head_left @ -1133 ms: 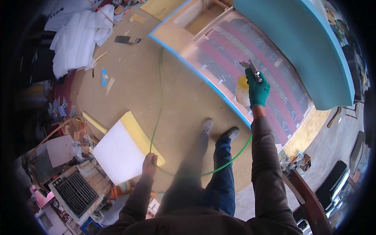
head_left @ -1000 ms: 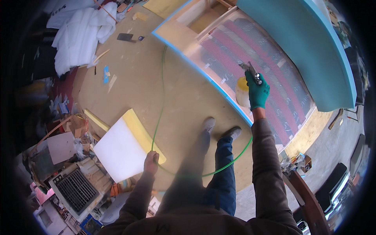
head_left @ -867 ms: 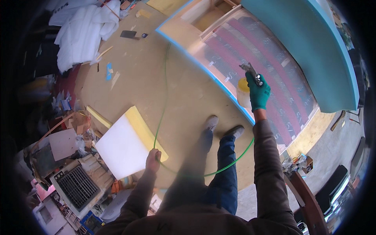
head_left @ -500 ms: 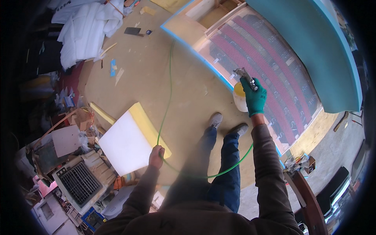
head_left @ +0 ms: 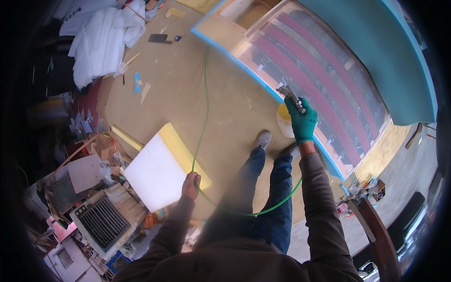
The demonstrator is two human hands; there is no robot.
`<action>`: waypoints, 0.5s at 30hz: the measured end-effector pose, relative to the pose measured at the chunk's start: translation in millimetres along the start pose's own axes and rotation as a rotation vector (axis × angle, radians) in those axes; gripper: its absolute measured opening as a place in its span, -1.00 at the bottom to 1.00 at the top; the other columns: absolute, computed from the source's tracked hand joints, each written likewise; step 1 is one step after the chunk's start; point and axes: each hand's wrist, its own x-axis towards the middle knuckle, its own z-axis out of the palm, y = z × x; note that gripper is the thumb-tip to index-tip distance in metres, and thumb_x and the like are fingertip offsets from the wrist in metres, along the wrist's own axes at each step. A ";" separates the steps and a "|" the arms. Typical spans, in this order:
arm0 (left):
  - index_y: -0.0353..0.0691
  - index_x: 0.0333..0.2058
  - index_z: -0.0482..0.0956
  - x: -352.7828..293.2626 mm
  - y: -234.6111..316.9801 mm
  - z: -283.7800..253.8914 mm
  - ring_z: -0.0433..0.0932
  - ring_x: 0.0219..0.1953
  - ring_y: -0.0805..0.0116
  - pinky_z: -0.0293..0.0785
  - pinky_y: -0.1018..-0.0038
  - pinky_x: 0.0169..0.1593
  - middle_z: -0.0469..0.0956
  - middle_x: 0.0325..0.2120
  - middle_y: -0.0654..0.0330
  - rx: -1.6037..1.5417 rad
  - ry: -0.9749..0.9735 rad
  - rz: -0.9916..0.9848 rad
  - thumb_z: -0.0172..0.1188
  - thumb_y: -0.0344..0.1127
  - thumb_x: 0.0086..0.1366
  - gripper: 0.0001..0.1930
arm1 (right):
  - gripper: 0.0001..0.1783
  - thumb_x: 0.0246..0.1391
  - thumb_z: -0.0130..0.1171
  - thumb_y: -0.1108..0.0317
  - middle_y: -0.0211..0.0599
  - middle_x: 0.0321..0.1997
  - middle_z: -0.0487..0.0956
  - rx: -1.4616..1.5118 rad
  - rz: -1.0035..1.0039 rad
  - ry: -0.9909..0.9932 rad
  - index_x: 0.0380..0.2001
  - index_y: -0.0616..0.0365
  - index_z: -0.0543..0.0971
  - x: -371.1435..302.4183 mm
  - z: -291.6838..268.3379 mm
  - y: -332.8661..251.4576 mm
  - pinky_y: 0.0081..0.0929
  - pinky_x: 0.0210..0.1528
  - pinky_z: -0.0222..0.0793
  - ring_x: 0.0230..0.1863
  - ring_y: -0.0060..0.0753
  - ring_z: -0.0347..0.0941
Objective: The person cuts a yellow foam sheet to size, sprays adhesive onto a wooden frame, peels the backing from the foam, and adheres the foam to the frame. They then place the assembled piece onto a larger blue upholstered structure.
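The metal tool [head_left: 291, 98] sits gripped in the gloved right hand [head_left: 302, 123], its fingers wrapped round it, over the edge of the red-striped panel [head_left: 324, 89]. The bare left hand [head_left: 190, 184] closes on the green hose [head_left: 203, 117], which runs across the tan floor [head_left: 178, 94]. A foam slab [head_left: 162, 169] lies just beside the left hand; white wadding [head_left: 105, 40] is well apart. Clutter crowds the left edge.

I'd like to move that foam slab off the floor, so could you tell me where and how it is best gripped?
Grip the foam slab by its two long edges, coming from above. It lies flat on the floor, broad and thick. The green hose crosses its yellow edge, held in the left hand, so lift from the white side.
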 end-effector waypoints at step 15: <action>-0.22 -0.08 0.55 53.6 12.9 -22.6 0.65 -0.11 -0.18 0.60 0.07 -0.01 0.63 -0.20 -0.14 0.112 -0.132 0.098 0.19 -0.22 0.63 -0.82 | -0.65 0.31 0.51 0.04 0.01 -0.37 0.70 0.001 0.126 0.045 -0.05 0.08 0.79 -70.9 -32.5 40.2 -0.24 -0.27 0.50 -0.39 -0.07 0.69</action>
